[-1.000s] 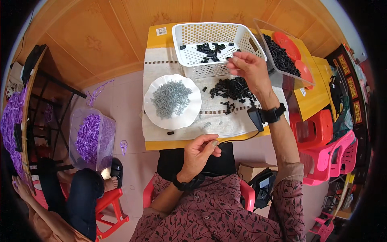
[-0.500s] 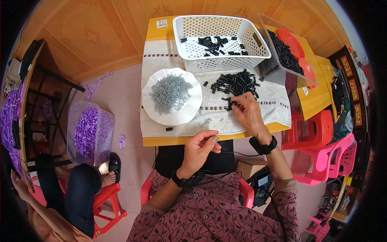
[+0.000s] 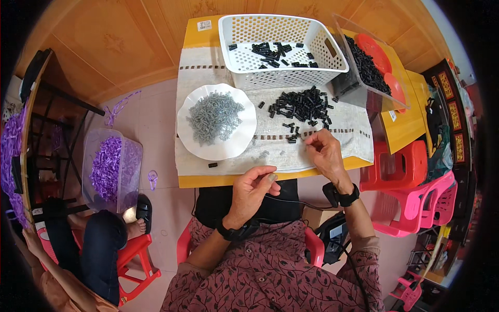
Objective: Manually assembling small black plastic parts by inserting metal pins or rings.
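Note:
My left hand is held just off the table's front edge, thumb and fingertips pinched together. Whatever is between them is too small to make out. Beyond the edge, over the cloth, my right hand has its fingers curled and pinched; their tips hide anything they hold. Just left of those tips lie a few loose short black tubes, and behind them is a larger pile of black tubes. A scalloped white plate bears a heap of small clear grey pieces. A single black tube rests in front of the plate.
A perforated white basket with some black tubes stands at the back. Right of it is a clear bin of black pieces with red lids. At left, a person sits by a tub of purple pieces. Stools stand right.
My right hand has drawn back to the right from the loose black tubes, leaving several of them in view. My left hand keeps its pinch in nearly the same place.

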Demonstrator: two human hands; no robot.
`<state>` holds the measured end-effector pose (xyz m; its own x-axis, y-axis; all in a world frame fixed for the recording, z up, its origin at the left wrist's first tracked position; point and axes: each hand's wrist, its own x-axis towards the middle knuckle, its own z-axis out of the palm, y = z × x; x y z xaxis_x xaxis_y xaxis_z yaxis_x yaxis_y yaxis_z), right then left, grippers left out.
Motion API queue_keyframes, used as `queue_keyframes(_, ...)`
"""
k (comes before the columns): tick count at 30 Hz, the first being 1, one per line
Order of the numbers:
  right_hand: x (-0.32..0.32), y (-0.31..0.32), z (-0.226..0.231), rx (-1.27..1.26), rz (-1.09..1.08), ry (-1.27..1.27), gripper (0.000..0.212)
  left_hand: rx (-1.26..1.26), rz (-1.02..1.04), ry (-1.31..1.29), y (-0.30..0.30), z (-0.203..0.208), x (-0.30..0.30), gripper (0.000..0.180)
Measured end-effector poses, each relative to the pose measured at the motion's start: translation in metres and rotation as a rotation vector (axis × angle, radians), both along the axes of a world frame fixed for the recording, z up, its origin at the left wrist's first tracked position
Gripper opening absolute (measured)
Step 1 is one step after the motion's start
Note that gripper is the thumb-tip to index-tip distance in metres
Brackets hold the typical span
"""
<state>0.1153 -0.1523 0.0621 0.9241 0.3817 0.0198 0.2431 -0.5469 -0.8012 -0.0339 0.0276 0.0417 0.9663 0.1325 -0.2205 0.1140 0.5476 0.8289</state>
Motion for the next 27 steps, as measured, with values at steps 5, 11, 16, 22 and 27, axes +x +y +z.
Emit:
queue_keyframes(5,-0.007,0.014,0.009,0.018,0.11,-0.111,0.011,0.023,-0.015,0.015,-0.001,-0.001,0.0,0.022)
queue_keyframes(11,-0.005,0.021,0.006,-0.115,0.189,-0.233,0.014,0.03,-0.013,0.005,-0.003,-0.001,-0.001,0.021)
queue_keyframes(16,-0.017,0.017,0.011,-0.025,0.192,-0.095,0.012,0.028,-0.006,0.009,-0.002,-0.001,-0.001,0.022)
queue_keyframes(22,-0.042,0.01,0.012,0.164,0.137,0.293,0.011,0.052,-0.01,0.014,-0.005,-0.002,0.002,0.023)
queue_keyframes(27,-0.068,0.017,0.025,0.136,0.261,0.211,0.012,0.054,0.014,-0.035,-0.01,-0.002,0.0,0.023)
